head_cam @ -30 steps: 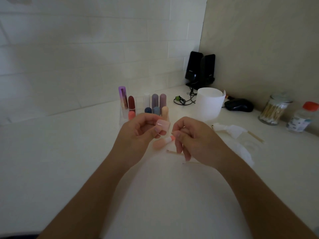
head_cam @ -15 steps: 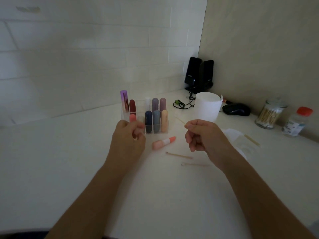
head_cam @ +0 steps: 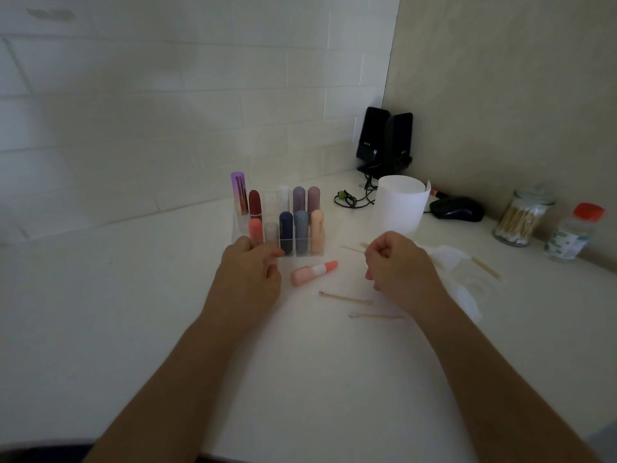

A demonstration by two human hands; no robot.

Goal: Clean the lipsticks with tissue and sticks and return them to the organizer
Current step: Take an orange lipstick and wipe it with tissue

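In the head view, the lipstick [head_cam: 314, 272] with its coral tip bare lies on its side on the surface [head_cam: 133, 295] at the middle of the frame. It sits between the two hands and touches neither.

The left hand [head_cam: 248, 272] is just left of it, with curled fingers up against the front left corner of the clear organizer [head_cam: 269, 199]. I cannot tell whether those fingers hold anything or only touch the wall. The right hand [head_cam: 400, 265], right of the lipstick, is closed in a fist and pinches a thin stick [head_cam: 350, 248], whose end pokes out to the left.

Ten tubes [head_cam: 286, 232] stand upright in the organizer, five in the back row and five in front. Two loose sticks [head_cam: 345, 298] lie below the lipstick near the right hand. Another stick [head_cam: 485, 267] lies beside the crumpled tissue [head_cam: 447, 259] at the right.

Toward the upper right are:
- a white cup [head_cam: 399, 208]
- two black speakers [head_cam: 384, 142]
- a dark mouse [head_cam: 455, 208]
- a jar of swabs [head_cam: 521, 218]
- a bottle with a red cap [head_cam: 574, 232]

The right hand and forearm cover part of the tissue. The left hand hides the organizer's lower left front. The light is dim, and the palest front tube is hard to make out.
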